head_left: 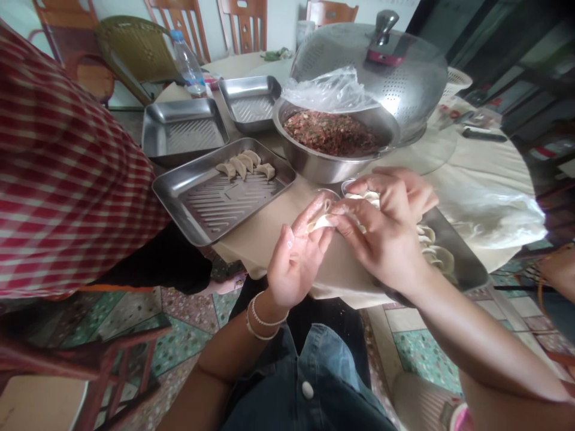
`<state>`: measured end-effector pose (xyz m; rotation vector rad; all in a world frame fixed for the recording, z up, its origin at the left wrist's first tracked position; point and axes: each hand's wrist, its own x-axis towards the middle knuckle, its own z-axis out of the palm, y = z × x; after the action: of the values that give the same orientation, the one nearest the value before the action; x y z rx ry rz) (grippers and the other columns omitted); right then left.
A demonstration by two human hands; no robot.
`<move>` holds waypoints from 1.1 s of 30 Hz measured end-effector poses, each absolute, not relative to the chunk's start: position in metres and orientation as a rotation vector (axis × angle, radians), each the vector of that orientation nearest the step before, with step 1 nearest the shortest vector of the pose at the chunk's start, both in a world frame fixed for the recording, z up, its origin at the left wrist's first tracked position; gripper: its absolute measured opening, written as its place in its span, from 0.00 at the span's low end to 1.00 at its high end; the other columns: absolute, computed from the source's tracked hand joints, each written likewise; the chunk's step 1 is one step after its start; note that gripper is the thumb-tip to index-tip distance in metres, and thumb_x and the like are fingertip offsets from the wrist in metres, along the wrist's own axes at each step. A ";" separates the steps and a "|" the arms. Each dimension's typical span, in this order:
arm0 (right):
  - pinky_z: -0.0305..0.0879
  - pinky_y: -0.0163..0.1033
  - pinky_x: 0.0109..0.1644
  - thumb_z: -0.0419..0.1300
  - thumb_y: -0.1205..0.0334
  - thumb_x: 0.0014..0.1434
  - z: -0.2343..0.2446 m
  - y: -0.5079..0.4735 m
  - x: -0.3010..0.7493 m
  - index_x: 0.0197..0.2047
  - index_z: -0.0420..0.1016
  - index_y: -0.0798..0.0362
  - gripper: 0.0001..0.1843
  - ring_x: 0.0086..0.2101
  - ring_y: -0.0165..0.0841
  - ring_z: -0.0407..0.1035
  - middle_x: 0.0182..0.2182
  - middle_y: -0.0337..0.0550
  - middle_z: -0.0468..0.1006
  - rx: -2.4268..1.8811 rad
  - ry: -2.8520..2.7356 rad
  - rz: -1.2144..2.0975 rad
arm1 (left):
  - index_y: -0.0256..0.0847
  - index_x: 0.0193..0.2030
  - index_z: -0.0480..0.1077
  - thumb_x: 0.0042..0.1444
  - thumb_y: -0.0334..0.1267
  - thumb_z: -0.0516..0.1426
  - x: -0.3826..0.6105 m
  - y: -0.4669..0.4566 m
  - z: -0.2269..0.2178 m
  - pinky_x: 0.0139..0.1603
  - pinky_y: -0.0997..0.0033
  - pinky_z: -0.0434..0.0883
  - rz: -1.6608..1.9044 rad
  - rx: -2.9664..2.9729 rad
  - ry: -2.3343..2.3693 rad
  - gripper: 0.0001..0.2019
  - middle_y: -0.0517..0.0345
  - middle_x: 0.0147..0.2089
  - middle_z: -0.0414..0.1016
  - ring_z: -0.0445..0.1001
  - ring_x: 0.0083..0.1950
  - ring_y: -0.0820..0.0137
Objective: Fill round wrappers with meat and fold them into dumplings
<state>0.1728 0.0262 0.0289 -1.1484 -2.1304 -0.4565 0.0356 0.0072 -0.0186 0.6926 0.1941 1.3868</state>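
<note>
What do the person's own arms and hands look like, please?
Both hands, left and right, are ungloved, with slender fingers, and no sleeve shows on either forearm. The left wrist wears two thin, pale bracelets: one beaded, the other a plainer band. No jewellery shows on the right wrist.

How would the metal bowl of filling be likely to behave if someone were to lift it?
The metal bowl would probably feel heavy, given the broad mass of filling inside. Its smooth, shiny sides may be slippery. The loose clear plastic at its far side might shift.
</note>
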 end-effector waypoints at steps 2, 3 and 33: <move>0.50 0.51 0.49 0.57 0.57 0.64 0.030 0.026 0.174 0.43 0.72 0.48 0.07 0.54 0.48 0.60 0.48 0.47 0.72 -1.148 -2.130 -0.458 | 0.46 0.58 0.71 0.66 0.53 0.42 0.035 0.008 -0.018 0.72 0.63 0.56 1.383 0.690 0.191 0.25 0.63 0.66 0.67 0.58 0.71 0.66; 0.50 0.51 0.49 0.57 0.56 0.64 0.030 0.026 0.174 0.43 0.72 0.48 0.07 0.54 0.48 0.60 0.48 0.47 0.72 -1.153 -2.128 -0.461 | 0.45 0.58 0.71 0.67 0.52 0.42 0.035 0.009 -0.018 0.72 0.64 0.57 1.381 0.689 0.191 0.25 0.62 0.65 0.68 0.59 0.70 0.66; 0.46 0.51 0.54 0.60 0.49 0.61 0.020 0.036 0.173 0.49 0.75 0.33 0.13 0.49 0.39 0.66 0.39 0.32 0.79 -1.113 -2.109 -0.287 | 0.60 0.66 0.54 0.60 0.41 0.54 0.060 -0.011 -0.033 0.75 0.62 0.49 1.431 0.722 0.377 0.28 0.68 0.72 0.53 0.41 0.76 0.66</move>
<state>0.1734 0.0362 0.0202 -1.1131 -2.1093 -0.2873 0.0605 -0.0110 -0.0328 0.7221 0.3767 1.4312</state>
